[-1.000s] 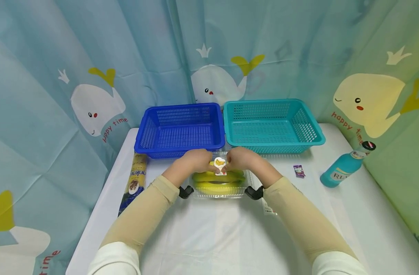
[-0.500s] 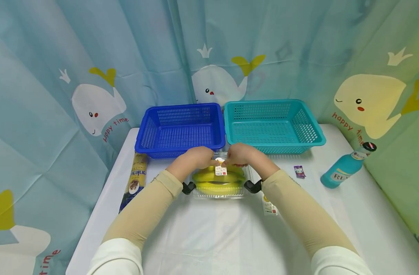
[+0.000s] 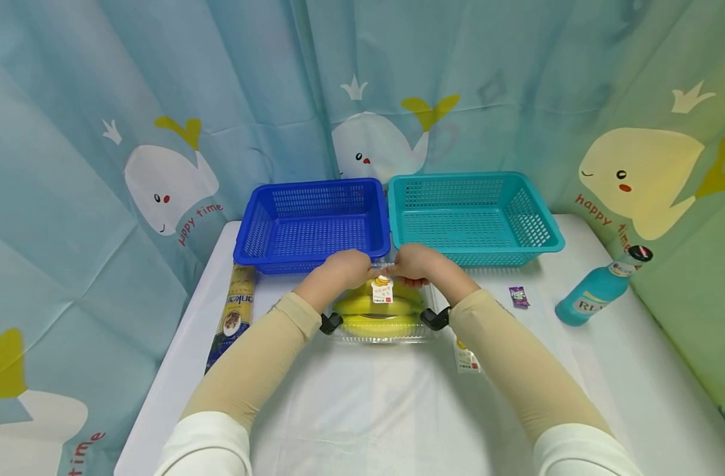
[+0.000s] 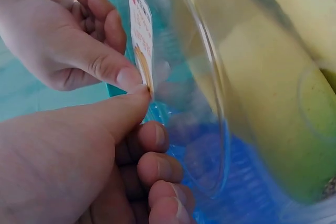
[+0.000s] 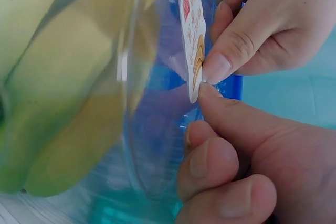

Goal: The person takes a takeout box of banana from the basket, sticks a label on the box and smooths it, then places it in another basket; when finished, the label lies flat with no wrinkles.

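- pressing by thumb tips, left hand (image 3: 343,270) and right hand (image 3: 420,263) touch the label (image 3: 382,291), other fingers loosely curled
- label: banana picture, unreadable print; on a clear container (image 3: 386,340) of bananas (image 3: 356,306) on the surface (image 3: 350,410)
- curtain (image 3: 267,66) reads "happy time"

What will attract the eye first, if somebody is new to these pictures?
Probably the blue basket and turquoise basket, side by side at the back of the table. Next, the clear box of bananas before them, with the left hand and right hand at its sticker. A turquoise bottle stands far right.
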Available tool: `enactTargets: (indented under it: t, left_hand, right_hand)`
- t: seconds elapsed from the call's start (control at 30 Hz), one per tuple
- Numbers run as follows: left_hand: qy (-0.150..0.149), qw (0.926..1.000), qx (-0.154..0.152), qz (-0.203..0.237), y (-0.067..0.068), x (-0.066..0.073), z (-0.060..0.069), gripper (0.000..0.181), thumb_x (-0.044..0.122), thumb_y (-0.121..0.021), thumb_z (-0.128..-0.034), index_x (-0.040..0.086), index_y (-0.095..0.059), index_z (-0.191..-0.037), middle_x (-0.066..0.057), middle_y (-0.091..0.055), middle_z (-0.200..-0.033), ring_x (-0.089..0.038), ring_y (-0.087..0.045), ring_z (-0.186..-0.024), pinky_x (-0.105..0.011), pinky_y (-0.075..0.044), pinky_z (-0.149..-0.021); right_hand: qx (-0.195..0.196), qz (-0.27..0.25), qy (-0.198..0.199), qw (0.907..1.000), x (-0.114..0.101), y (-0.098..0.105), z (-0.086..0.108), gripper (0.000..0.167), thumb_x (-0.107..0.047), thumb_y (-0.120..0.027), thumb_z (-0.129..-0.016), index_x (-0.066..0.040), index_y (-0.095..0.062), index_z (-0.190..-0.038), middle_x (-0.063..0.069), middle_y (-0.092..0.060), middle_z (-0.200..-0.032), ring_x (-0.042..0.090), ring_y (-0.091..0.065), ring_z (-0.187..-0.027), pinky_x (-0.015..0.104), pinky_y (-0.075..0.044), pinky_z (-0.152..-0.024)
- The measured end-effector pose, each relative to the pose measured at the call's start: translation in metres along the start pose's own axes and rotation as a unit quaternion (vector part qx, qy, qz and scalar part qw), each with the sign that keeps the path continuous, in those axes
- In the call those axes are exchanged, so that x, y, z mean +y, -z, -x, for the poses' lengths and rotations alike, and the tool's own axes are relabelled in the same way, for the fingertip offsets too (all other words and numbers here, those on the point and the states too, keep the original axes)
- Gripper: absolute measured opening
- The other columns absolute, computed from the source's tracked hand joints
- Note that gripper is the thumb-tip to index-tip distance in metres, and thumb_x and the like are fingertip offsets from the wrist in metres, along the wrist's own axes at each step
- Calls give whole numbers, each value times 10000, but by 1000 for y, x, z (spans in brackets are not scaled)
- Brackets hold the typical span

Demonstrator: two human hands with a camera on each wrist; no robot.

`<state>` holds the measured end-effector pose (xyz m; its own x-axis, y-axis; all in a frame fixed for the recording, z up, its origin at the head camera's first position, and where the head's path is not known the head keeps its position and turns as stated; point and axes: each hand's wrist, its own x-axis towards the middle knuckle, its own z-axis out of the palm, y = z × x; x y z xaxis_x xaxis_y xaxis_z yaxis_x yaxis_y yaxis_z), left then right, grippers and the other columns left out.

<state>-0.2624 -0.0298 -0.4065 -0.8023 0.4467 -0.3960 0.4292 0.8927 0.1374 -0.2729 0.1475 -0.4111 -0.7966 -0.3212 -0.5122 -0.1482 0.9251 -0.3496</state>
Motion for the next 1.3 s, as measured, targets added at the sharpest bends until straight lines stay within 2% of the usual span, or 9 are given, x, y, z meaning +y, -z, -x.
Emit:
enactTargets:
  t: [0.27, 0.4, 0.5, 0.63, 0.77, 0.97, 1.1, 1.2, 1.3]
  left_hand:
    - [193, 9998, 38, -93, 0, 3, -2, 452, 424, -402, -1060, 131, -729, -953, -16, -635, -852, -138, -541, -708, -288, -508, -684]
    - [163, 9999, 53, 22, 0, 1, -3, 430, 400, -403, -1065, 132, -718, -947, -22, -655, -903, -145, -556, -739, -305, -518, -725]
    - [100, 9995, -27, 302, 0, -2, -4, 425, 398, -400, -1066, 121, -708, -969, -34, -654, -898, -157, -581, -716, -323, -525, -725]
    - [-13, 9968, -166, 777, -1, -9, -3, 409, 410, -394, -1064, 124, -685, -1035, -20, -574, -768, -169, -587, -619, -328, -525, -649]
    - [-229, 9937, -66, 1097, -1, -17, 2, 407, 416, -402, -1060, 119, -657, -947, 2, -473, -668, -150, -538, -560, -314, -496, -591]
    - [-599, 9849, 434, 1562, -3, -28, 16, 387, 401, -429, -1049, 151, -525, -770, -1, -462, -661, -141, -471, -561, -306, -437, -571]
    - [-586, 9754, 1018, 1864, -11, -38, 25, 398, 420, -435, -1044, 163, -488, -746, 2, -420, -657, -140, -388, -577, -299, -382, -576]
    - [-448, 9619, 1490, 2248, -19, -46, 32, 380, 416, -438, -1045, 167, -510, -768, -7, -432, -671, -152, -379, -586, -310, -372, -578]
    - [-283, 9418, 1936, 2735, -28, -53, 40, 329, 390, -434, -1049, 184, -569, -831, -15, -498, -744, -178, -422, -635, -334, -394, -605]
  right_hand:
    - [-43, -305, -196, 9993, -2, 1, 0, 546, -457, -523, -1007, -85, -665, -633, -7, -557, -527, 121, -474, -442, 266, -404, -436]
    - [-62, -403, -143, 9991, -1, 1, 0, 558, -462, -507, -1013, -79, -668, -639, -4, -558, -529, 121, -473, -440, 263, -399, -429]
    - [-65, -415, -25, 9991, 2, 2, 0, 580, -479, -488, -1016, -81, -662, -632, -1, -561, -524, 126, -480, -432, 270, -412, -422]
    - [-80, -592, 72, 9982, 5, 2, 4, 578, -512, -482, -1008, -107, -632, -624, 0, -559, -534, 133, -492, -437, 303, -461, -450]
    - [-78, -835, 192, 9963, 8, 2, 12, 568, -538, -494, -994, -91, -640, -676, -4, -556, -556, 135, -509, -458, 366, -523, -516]
    - [29, -1145, 451, 9924, 14, -2, 26, 549, -508, -492, -1004, -1, -674, -901, 9, -557, -614, 146, -516, -511, 413, -550, -608]
    - [377, -1386, 661, 9874, 19, -6, 39, 480, -476, -496, -1011, -36, -662, -913, 52, -596, -700, 178, -550, -582, 369, -535, -599]
    - [720, -1572, 806, 9816, 25, -10, 49, 433, -482, -501, -1009, -86, -648, -910, 90, -627, -786, 234, -591, -663, 348, -522, -602]
    - [1113, -1655, 939, 9754, 32, -17, 58, 394, -500, -498, -1007, -139, -641, -943, 120, -654, -872, 274, -613, -728, 342, -509, -595]
